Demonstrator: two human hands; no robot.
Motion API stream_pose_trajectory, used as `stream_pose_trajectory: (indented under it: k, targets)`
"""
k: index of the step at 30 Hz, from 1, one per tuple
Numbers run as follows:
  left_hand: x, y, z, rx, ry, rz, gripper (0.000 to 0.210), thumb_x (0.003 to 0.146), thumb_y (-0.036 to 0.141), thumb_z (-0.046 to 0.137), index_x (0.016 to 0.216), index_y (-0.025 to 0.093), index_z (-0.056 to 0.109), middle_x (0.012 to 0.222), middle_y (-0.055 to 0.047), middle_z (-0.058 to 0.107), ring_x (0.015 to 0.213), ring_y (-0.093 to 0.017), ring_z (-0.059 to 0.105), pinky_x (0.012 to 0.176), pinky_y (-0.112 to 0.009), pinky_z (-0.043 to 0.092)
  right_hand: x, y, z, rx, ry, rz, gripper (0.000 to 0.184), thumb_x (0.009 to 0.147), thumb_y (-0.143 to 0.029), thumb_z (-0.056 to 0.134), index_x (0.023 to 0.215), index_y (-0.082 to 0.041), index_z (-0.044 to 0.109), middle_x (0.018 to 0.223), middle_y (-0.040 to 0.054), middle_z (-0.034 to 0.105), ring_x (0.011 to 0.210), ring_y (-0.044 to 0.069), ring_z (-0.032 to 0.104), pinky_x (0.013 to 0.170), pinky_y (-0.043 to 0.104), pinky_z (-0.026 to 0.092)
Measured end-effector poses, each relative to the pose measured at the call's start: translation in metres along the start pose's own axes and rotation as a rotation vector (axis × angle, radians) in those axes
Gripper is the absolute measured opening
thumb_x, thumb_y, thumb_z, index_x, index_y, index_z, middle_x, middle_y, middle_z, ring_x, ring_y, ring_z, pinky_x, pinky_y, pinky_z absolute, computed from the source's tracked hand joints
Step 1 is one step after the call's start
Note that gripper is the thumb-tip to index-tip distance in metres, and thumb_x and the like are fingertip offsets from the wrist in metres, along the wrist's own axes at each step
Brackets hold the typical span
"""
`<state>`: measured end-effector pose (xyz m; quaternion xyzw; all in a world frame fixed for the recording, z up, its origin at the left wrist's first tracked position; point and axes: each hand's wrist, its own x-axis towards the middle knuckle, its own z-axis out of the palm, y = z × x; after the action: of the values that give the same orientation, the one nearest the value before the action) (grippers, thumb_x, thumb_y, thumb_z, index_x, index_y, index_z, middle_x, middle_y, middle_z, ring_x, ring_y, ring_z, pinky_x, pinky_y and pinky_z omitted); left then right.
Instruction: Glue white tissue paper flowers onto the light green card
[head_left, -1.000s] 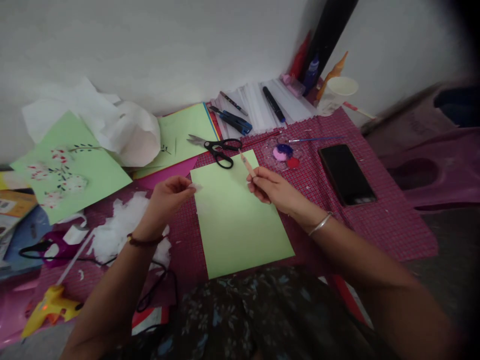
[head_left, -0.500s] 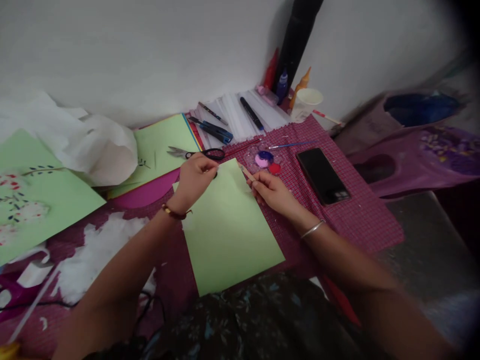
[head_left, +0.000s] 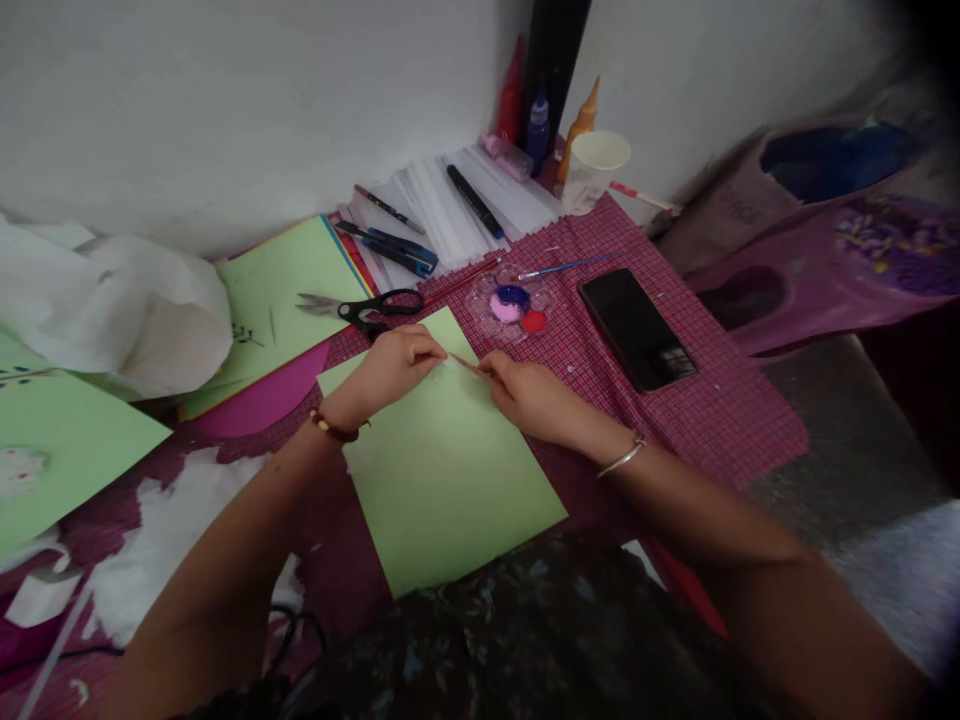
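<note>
Head cam: over green sheet [head_left: 450, 480], white scrap [head_left: 448, 361] pinched by L hand [head_left: 399, 368], stick [head_left: 469, 367] by R hand [head_left: 529, 398]; scrap prob. light, flimsy, best edge-held.

Craft workspace [head_left: 739, 425] with paints [head_left: 505, 311], scissors [head_left: 349, 310], green paper [head_left: 457, 470]

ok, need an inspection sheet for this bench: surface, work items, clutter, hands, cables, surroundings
Surface: red checked cloth, wrinkled.
Work items: green sheet under the hands; thin stick.
Clutter: scissors beyond the sheet; phone to its right; white scraps to its left.
Hands: left hand pinches something too small to identify; right hand grips the stick.
Cables: black cord, lower left.
Surroundings: pale wall behind; purple bag at right.
</note>
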<state>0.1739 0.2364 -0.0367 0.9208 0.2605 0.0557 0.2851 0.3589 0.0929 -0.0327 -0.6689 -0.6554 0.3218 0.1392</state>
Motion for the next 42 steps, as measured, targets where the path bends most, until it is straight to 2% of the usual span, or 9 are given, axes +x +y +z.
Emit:
stream_pose_trajectory:
  k: [12,22,30,37,42]
  targets:
    - [-0.003,0.0,0.005,-0.019,0.023,-0.003,0.02,0.084,0.018,0.056,0.082,0.019,0.076,0.083,-0.005,0.07,0.079,-0.017,0.063,0.072,-0.028,0.048,-0.004,-0.005,0.0,-0.104,-0.034,-0.014,0.026,0.099,-0.024,0.035,0.11,-0.014,0.057,0.096,0.0143,0.073,0.078,0.022,0.066,0.065,0.03,0.035]
    - [0.005,0.0,0.002,0.03,-0.03,0.021,0.023,0.086,0.02,0.052,0.084,0.018,0.074,0.085,-0.005,0.068,0.082,-0.018,0.063,0.076,-0.029,0.048,-0.001,-0.006,0.005,-0.187,-0.07,0.005,0.024,0.095,-0.018,0.036,0.111,-0.013,0.054,0.09,0.0134,0.073,0.074,0.022,0.065,0.061,0.03,0.03]
    - [0.008,-0.003,0.003,-0.018,-0.05,-0.018,0.02,0.083,0.018,0.054,0.081,0.018,0.074,0.088,-0.004,0.068,0.08,-0.017,0.062,0.078,-0.029,0.047,0.0,-0.008,0.008,-0.247,-0.076,-0.016,0.027,0.094,-0.017,0.037,0.115,-0.013,0.053,0.087,0.0126,0.072,0.071,0.023,0.065,0.058,0.03,0.027]
    - [0.005,-0.002,-0.003,-0.061,-0.075,-0.023,0.022,0.084,0.021,0.053,0.083,0.018,0.075,0.086,-0.005,0.068,0.082,-0.018,0.062,0.077,-0.03,0.048,-0.003,-0.009,0.002,-0.157,-0.064,-0.007,0.026,0.094,-0.017,0.036,0.112,-0.013,0.055,0.093,0.013,0.072,0.076,0.021,0.064,0.064,0.03,0.033]
    - [0.006,-0.004,-0.002,-0.074,-0.063,-0.014,0.021,0.084,0.021,0.055,0.082,0.018,0.076,0.086,-0.006,0.069,0.082,-0.019,0.063,0.077,-0.031,0.048,-0.002,-0.007,0.004,-0.18,-0.07,-0.007,0.026,0.094,-0.017,0.037,0.112,-0.012,0.055,0.09,0.0137,0.072,0.073,0.022,0.064,0.062,0.03,0.031]
